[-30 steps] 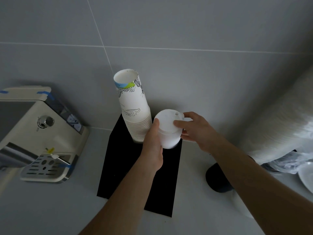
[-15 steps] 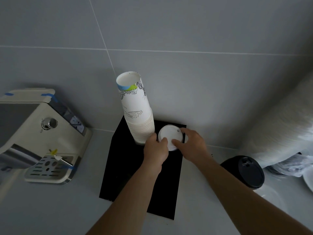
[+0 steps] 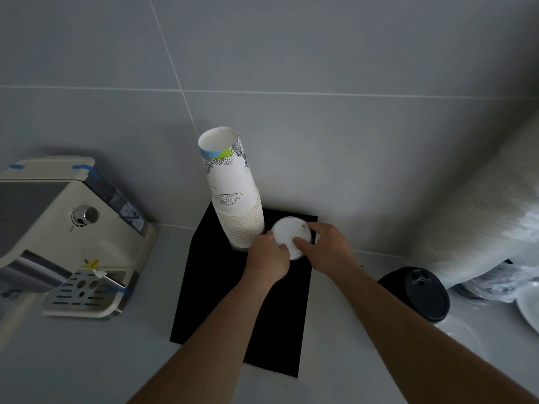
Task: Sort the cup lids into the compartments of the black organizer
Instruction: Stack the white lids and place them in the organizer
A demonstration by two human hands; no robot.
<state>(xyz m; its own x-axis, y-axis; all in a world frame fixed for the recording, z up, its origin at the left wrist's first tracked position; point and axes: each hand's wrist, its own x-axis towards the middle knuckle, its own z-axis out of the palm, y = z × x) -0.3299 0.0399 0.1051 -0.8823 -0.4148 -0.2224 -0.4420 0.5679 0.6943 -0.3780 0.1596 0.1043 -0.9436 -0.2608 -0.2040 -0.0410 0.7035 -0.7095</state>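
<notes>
A stack of white lids (image 3: 288, 233) sits low in the back right compartment of the black organizer (image 3: 215, 293). Only its top lid shows. My left hand (image 3: 267, 258) grips the stack's left edge. My right hand (image 3: 326, 247) holds its right edge, thumb pressed on top. A tall stack of printed paper cups (image 3: 233, 196) fills the back left compartment, right beside the lids. A stack of black lids (image 3: 423, 293) stands on the counter to the right of the organizer.
A cream coffee machine (image 3: 67, 237) with a metal drip tray stands at the left. Long plastic-wrapped sleeves of white lids or cups (image 3: 478, 217) lean at the right, with a white plate edge (image 3: 529, 310) below. The grey tiled wall is close behind.
Both hands have lowered the white lid stack from above the organizer down into the back right compartment. My view shifted, and the black lids came into sight.
</notes>
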